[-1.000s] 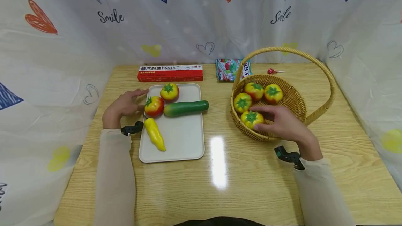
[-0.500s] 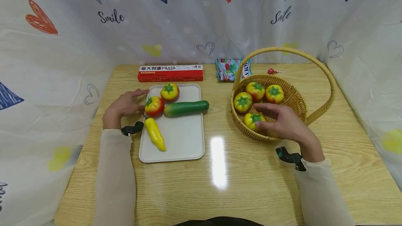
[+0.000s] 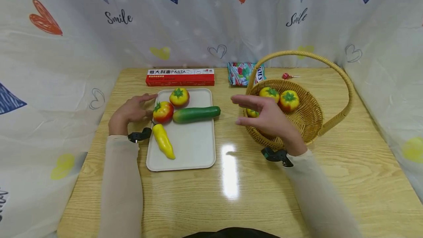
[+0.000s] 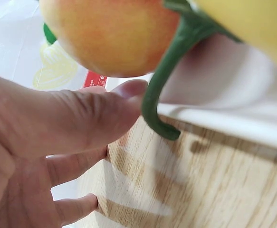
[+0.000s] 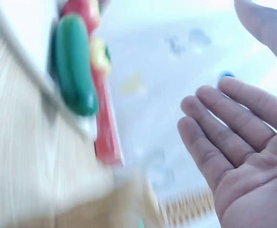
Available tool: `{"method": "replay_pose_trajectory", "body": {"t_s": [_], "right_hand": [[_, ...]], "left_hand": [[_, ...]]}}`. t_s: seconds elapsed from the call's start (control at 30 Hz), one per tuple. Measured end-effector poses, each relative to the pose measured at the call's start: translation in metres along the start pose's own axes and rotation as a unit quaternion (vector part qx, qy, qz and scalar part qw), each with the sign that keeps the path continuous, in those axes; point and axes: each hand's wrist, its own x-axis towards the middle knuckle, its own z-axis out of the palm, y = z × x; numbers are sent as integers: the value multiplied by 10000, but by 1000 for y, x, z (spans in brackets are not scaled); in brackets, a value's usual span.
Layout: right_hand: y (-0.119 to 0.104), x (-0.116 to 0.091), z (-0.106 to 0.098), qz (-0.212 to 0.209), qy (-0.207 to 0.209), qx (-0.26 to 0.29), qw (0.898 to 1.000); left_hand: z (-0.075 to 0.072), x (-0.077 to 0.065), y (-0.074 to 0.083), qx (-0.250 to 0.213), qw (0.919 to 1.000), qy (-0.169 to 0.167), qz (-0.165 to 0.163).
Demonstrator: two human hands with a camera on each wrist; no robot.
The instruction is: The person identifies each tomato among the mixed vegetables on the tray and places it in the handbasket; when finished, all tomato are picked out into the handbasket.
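My left hand (image 3: 128,115) rests at the left edge of a white tray (image 3: 193,150), fingers loosely spread. In the left wrist view its thumb touches or nearly touches a curved green stem (image 4: 158,90), below a red-yellow tomato (image 4: 114,35). On the tray lie two tomatoes, one red (image 3: 163,112) and one yellower (image 3: 179,97), a green cucumber (image 3: 196,114) and a yellow pepper (image 3: 163,141). My right hand (image 3: 269,116), holding nothing, hovers over the left side of a wicker basket (image 3: 310,116). Tomatoes (image 3: 289,100) sit inside; the hand partly hides one and covers the front-left area.
A red pasta box (image 3: 180,78) lies behind the tray. Behind the basket are a candy bag (image 3: 242,74) and a red lollipop (image 3: 286,76). The basket's tall handle (image 3: 345,80) arches over it. A heart-printed curtain (image 3: 191,21) encloses the wooden table (image 3: 257,201).
My right hand has let go of the front tomato in the basket, opened, and moved left over the rim. My left hand and the tray's contents stay in place.
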Motion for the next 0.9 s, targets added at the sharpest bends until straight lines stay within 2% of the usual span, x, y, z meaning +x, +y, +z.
{"method": "replay_pose_trajectory", "body": {"t_s": [0.27,0.4,0.47,0.7,0.9], "right_hand": [[-15,65,47,-598,-305,679,9954],[-16,100,65,-873,-416,579,9936],[-15,116,73,-913,-452,330,9942],[-5,164,95,-522,-710,-674,9938],[9,193,107,32,-1183,-1375,9834]], "left_hand": [[1,1,-1,-51,9999,21,-85],[0,3,-2,-28,10000,51,-40],[0,3,-2,-37,10000,71,-42],[-1,4,-2,-66,9999,65,-52],[0,3,-3,-81,9999,50,-40]]}}
